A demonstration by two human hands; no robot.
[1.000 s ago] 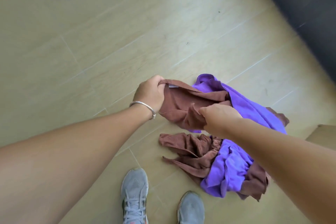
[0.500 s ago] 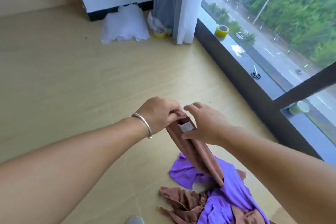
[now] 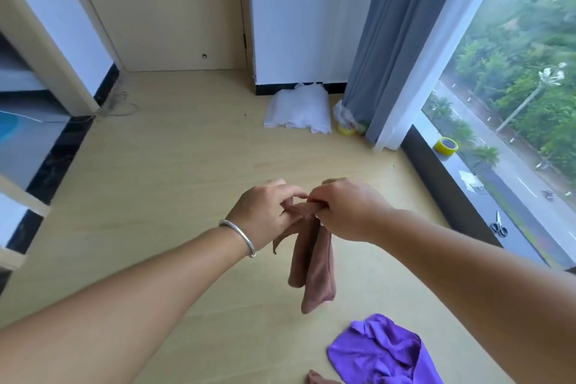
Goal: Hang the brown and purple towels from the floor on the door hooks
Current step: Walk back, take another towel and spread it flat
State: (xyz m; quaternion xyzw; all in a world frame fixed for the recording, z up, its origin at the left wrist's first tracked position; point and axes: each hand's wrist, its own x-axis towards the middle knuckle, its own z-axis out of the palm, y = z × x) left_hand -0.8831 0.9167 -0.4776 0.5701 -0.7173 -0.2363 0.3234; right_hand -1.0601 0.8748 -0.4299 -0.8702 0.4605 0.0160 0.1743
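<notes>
Brown towel hangs lengthwise straight below both hands, clear of the floor; we pinch its top edge with left hand and right hand side by side. Purple towel lies on the floor below the right hand. No door hooks in view.

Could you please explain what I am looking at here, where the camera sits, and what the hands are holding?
There is no machine: the camera sits on a person's head, looking forward and down. The left hand, wearing a bracelet, and the right hand both pinch the top of a brown towel, which hangs clear of the wooden floor. A purple towel lies crumpled on the floor below, with a bit of brown cloth beside it. Farther off, white cloth lies by the curtain, and yellow tape and scissors sit on the window sill.
</notes>
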